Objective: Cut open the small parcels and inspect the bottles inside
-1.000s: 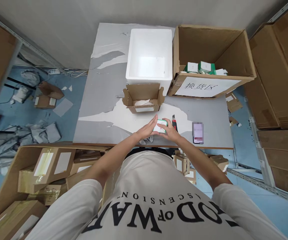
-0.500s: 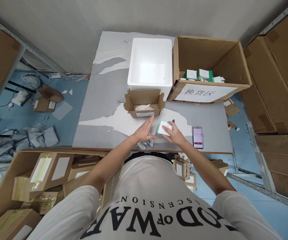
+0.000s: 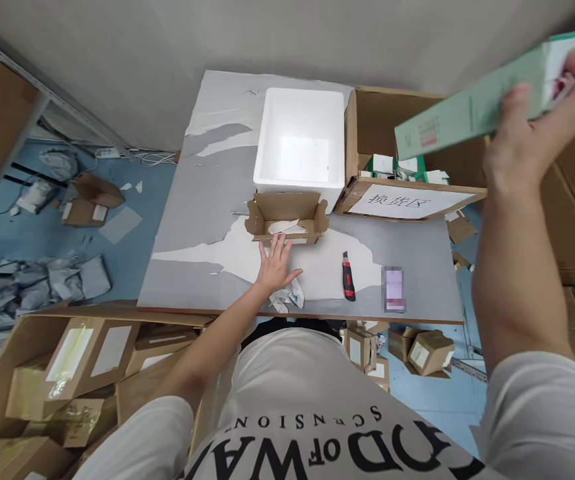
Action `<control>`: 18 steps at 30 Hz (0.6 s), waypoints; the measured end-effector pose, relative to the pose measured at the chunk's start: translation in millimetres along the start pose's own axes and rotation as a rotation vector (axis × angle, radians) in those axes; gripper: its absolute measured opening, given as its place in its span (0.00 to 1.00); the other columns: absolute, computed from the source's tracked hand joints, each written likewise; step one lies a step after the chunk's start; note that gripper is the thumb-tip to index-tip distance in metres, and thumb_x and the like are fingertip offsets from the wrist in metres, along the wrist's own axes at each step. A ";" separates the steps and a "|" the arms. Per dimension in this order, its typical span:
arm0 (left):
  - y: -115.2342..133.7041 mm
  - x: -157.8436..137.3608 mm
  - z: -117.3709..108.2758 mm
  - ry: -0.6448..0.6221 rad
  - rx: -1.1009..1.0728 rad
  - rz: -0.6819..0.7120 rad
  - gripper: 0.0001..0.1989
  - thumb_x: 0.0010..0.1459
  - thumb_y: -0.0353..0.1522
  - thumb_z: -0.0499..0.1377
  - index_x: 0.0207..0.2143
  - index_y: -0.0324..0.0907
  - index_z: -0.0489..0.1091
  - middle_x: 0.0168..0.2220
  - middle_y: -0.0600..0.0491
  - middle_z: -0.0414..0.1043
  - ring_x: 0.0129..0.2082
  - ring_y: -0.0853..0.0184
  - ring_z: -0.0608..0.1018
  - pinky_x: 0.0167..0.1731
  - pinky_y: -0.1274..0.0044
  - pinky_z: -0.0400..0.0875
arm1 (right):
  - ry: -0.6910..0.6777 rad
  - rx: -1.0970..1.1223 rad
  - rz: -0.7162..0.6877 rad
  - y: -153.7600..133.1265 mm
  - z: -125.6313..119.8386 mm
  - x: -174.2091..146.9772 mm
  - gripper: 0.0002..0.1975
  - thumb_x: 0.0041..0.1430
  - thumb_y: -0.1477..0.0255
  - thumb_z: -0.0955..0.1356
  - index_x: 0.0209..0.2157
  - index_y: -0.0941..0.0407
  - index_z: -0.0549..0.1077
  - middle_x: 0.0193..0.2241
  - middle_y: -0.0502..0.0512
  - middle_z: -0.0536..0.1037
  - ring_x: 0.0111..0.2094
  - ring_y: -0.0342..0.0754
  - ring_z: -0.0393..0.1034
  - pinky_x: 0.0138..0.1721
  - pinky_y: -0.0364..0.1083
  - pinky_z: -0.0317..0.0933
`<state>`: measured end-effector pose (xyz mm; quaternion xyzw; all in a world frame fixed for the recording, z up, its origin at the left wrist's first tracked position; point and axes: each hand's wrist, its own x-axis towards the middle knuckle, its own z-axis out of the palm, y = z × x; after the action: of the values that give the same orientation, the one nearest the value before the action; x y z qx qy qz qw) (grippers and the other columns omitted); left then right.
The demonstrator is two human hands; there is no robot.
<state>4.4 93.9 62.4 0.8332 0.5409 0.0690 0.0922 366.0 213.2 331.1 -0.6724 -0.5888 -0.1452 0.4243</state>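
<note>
My right hand (image 3: 532,127) is raised at the upper right, its fingers closed around a long pale green box (image 3: 472,110) with a white end. The box slants above the large cardboard carton (image 3: 412,202), which bears a handwritten sheet and holds several green-and-white boxes (image 3: 383,165). My left hand (image 3: 273,267) rests low over the table with fingers spread, its tips at the front edge of a small opened cardboard box (image 3: 287,208). Some white paper lies inside that small box. Crumpled paper (image 3: 290,295) lies just below my left hand.
A white foam box (image 3: 298,140) stands behind the small box. A red-and-black utility knife (image 3: 348,279) and a phone (image 3: 394,290) lie on the grey table (image 3: 187,220). Below left is a big carton (image 3: 87,311) of parcels; shelves with boxes flank both sides.
My right hand has swung up and right with the green-and-white box, baring the knife on the table. My left hand has shifted slightly left and now lies spread by the small cardboard box.
</note>
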 end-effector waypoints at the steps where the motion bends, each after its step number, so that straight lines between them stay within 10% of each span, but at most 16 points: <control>1: 0.6 -1.5 0.5 -0.008 0.002 0.000 0.43 0.58 0.52 0.51 0.66 0.33 0.46 0.68 0.34 0.40 0.68 0.47 0.41 0.60 0.46 0.34 | 0.010 0.009 -0.019 0.0 24.0 7.2 0.30 0.61 0.52 0.60 0.52 0.63 0.60 0.49 0.64 0.63 0.53 0.54 0.60 0.56 0.55 0.54; 7: 0.0 -11.0 1.8 -0.065 -0.008 0.000 0.43 0.57 0.51 0.52 0.66 0.34 0.47 0.68 0.34 0.41 0.68 0.46 0.42 0.60 0.46 0.36 | -0.120 0.031 0.387 -1.6 143.6 12.8 0.18 0.65 0.70 0.60 0.53 0.61 0.52 0.51 0.69 0.57 0.50 0.50 0.61 0.52 0.49 0.53; 18: 4.0 -6.8 0.5 -0.040 -0.046 -0.038 0.40 0.56 0.49 0.55 0.64 0.35 0.51 0.67 0.34 0.42 0.68 0.46 0.43 0.60 0.46 0.36 | -0.450 -0.215 0.485 8.2 213.1 -24.5 0.22 0.66 0.70 0.58 0.56 0.63 0.47 0.54 0.73 0.53 0.53 0.51 0.62 0.54 0.53 0.50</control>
<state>5.3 86.0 62.8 0.8217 0.5529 0.0631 0.1233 302.2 355.4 183.4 -0.8488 -0.4720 0.0504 0.2327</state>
